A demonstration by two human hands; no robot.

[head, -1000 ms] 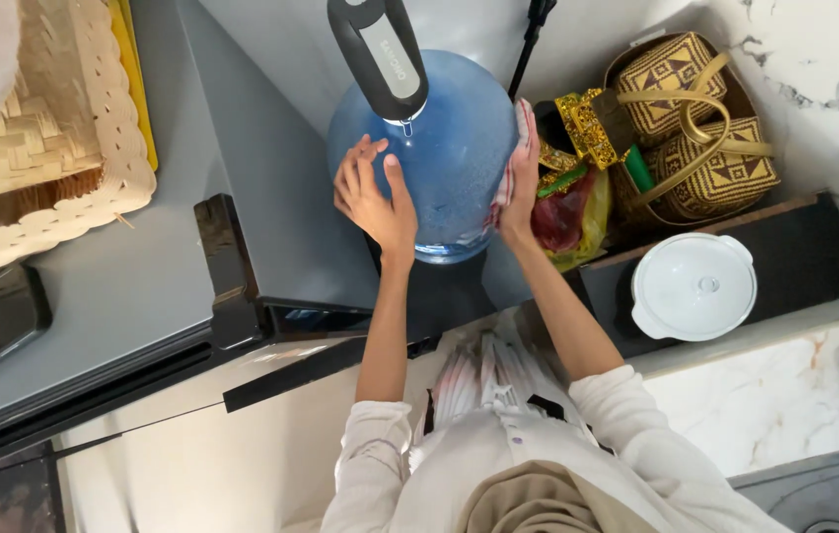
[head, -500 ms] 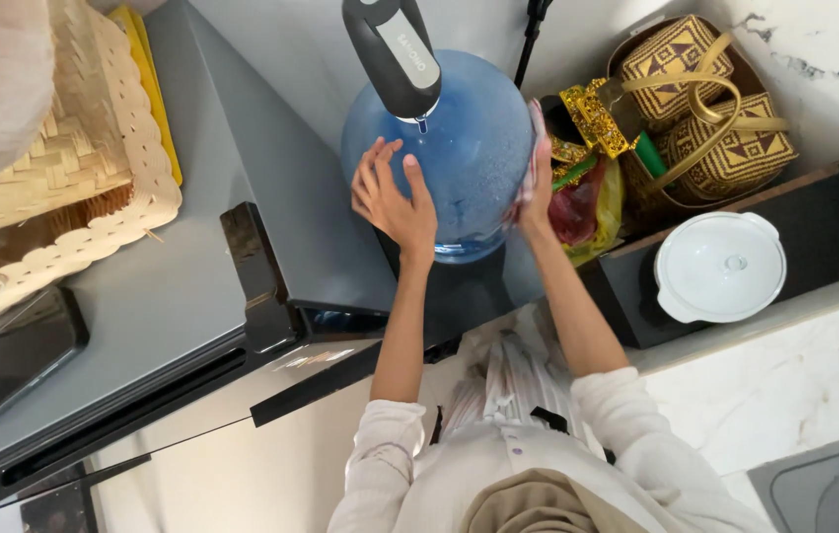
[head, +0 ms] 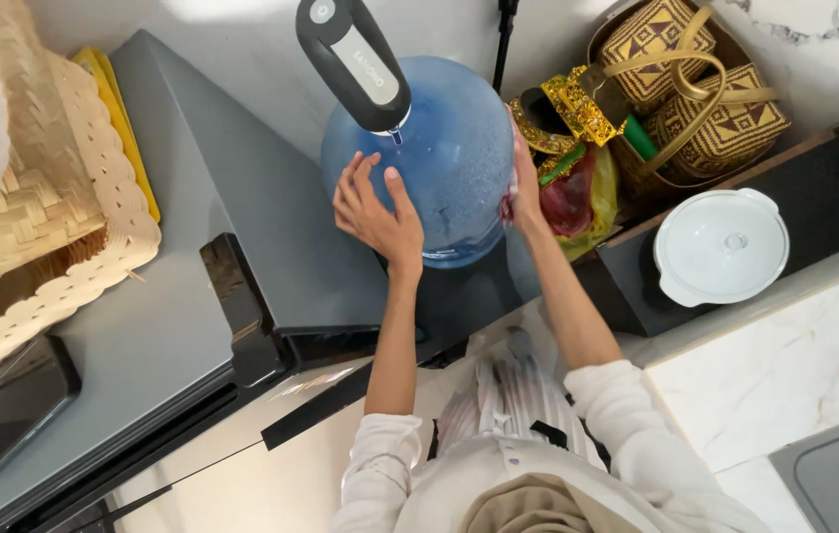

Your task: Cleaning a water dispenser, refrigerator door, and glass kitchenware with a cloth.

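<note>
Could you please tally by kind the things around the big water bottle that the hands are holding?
Blue water bottle: 1, left hand and right hand on its sides
Pump dispenser: 1
Woven patterned baskets: 2
White lidded pot: 1
Woven trays: 1
Total: 6

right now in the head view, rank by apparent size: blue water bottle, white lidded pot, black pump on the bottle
1. blue water bottle
2. white lidded pot
3. black pump, though it sits nearer the camera, so its rank against the pot is unsure.
</note>
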